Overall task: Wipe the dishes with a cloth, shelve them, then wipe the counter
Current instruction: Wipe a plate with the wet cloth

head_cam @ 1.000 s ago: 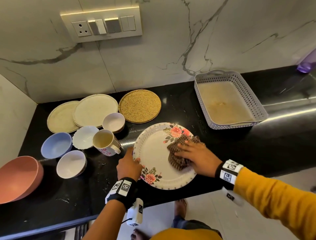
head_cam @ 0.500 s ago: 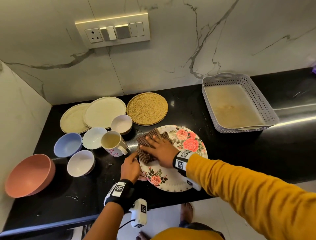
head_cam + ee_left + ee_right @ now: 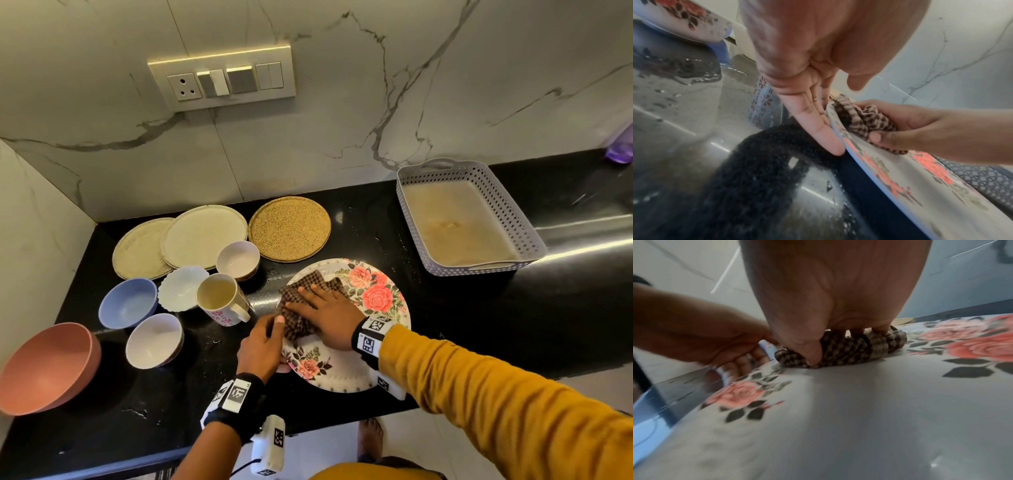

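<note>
We wipe the floral plate at the lower centre of the head view, on the black counter near its front edge. Our right hand bunches the checked cloth under curled fingers and thumb and presses it onto the plate's left side. Our left hand steadies the rim there, thumb on top, straight fingers along and beneath the edge.

The other dishes wait to the left of the frame: the mug just beside the plate, the white bowl, blue bowl, scalloped dish and pink bowl; three flat plates lie nearer the wall. The grey basket sits at the upper right.

The risks, as we judge them: the plate's near edge sits close to the counter's front, and water beads on the stone, so a hard stroke toward us could slide it off. A leftward sweep could knock the mug. A loose left grip would let the plate spin under the cloth.
</note>
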Tool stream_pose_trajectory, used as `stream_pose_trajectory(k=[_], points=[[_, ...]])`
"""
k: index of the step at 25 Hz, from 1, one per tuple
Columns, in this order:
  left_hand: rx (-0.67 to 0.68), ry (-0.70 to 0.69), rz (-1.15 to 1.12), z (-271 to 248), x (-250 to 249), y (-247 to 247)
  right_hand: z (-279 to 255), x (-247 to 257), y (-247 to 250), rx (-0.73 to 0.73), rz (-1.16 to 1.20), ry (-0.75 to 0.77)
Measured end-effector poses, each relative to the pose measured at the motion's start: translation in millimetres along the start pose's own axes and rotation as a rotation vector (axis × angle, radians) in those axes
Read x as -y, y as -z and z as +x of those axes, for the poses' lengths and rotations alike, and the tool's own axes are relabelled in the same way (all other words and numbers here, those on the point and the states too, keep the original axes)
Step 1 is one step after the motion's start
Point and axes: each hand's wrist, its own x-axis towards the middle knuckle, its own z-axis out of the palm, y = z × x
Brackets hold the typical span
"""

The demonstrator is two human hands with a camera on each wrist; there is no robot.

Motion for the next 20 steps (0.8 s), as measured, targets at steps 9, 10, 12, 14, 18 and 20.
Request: stream_pose_trajectory(k=[9,10,12,14,18,20], points=[[-0.100,0.067,0.062,-7,-16,-5,-75,-77,-16,-0.105,0.008,-0.181],[-0.108,0.066,0.043,-7,-15,-5,-91,-74,-25,-0.100,0.012,-0.138],[-0.095,0.069,0.037,-2,-5,-7,-115,-50,-42,-0.055,0.032,-0.021],[-0.090,0.050,0.052,-1,-3,-8,-112,-19,-51,-0.003,0.049,0.082],[-0.135,0.005,0.054,-12,-15,-6,-50,8,-24,0.012,0.026,0.070],[-0.146,0.015,0.042,-16,-18,-6,-23,2,-3,-0.001,0.000,0.000]])
